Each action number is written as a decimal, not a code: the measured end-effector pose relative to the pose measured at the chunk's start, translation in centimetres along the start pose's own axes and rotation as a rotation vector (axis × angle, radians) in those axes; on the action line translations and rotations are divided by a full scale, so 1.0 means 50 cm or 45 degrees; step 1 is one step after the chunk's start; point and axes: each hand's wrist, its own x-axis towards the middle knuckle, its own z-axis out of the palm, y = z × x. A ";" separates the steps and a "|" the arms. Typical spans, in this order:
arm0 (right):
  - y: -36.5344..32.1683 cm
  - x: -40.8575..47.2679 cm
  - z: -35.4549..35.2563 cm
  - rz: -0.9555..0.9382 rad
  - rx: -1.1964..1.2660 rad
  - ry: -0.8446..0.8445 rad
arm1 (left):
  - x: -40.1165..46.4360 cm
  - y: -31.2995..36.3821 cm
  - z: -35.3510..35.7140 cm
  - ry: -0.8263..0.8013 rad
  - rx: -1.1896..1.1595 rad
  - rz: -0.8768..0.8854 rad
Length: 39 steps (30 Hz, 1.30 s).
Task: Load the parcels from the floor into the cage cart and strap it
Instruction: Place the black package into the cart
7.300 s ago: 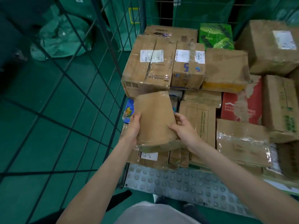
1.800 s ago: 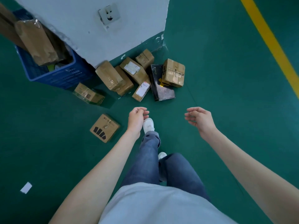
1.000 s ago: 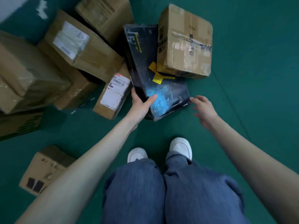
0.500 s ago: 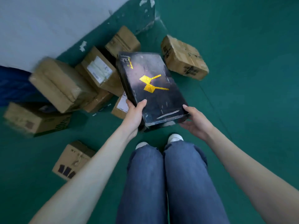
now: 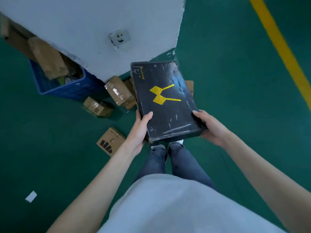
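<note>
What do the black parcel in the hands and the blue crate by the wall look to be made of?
Black parcel: seemingly a card box under glossy black film; it shows sheen, wrinkles and scuffs, with a printed yellow emblem. Blue crate: probably moulded plastic, matte, with a latticed wall. Both the left hand and the right hand grip the parcel.
</note>
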 end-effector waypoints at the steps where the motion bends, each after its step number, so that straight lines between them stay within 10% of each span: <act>1: -0.007 -0.013 0.009 0.013 -0.006 -0.002 | -0.018 0.000 -0.001 -0.003 -0.028 0.008; 8: 0.012 -0.069 0.053 -0.072 -0.300 0.095 | -0.129 -0.050 0.012 0.223 -0.201 0.030; 25: 0.088 -0.121 0.083 -0.122 -1.010 -0.433 | -0.337 -0.329 0.069 0.732 -0.712 0.123; 39: 0.491 -0.301 0.208 -0.301 -1.806 -0.887 | -0.674 -0.733 0.025 1.315 -0.944 0.122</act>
